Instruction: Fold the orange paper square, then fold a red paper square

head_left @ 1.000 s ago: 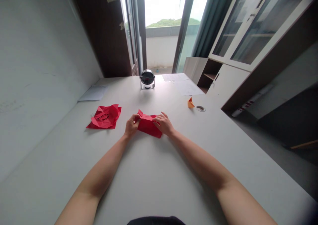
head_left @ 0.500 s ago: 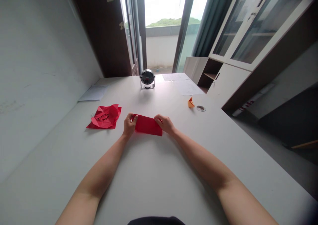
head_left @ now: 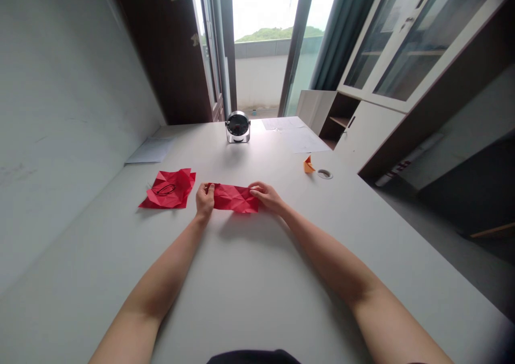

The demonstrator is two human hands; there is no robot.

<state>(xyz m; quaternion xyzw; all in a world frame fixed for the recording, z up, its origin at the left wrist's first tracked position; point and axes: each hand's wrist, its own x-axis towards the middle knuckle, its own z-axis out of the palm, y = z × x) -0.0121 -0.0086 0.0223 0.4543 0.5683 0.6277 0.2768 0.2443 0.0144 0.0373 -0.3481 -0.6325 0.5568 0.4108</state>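
A sheet of red paper (head_left: 235,198), lined with creases, stretches between my two hands above the white table. My left hand (head_left: 205,199) is closed on its left edge, thumb in front. At the upper right corner, my right hand (head_left: 265,195) pinches the paper between thumb and fingers. Left of my left hand lies a second, crumpled red paper (head_left: 181,184), with a thin black loop (head_left: 166,190) on top of it. To the right, apart from my hands, stands a small folded orange paper piece (head_left: 308,165).
Beside the orange piece is a white ring (head_left: 324,174) at the table's right side. A round silver-framed device (head_left: 237,127) stands at the back. White sheets (head_left: 303,140) lie at the back right, and more paper (head_left: 149,150) by the left wall. A white cabinet (head_left: 374,133) rises right of the table.
The red paper has turned from a smooth, flat-looking face to a creased one and sits slightly further left. My left hand has shifted a little left; my right hand still pinches the corner.
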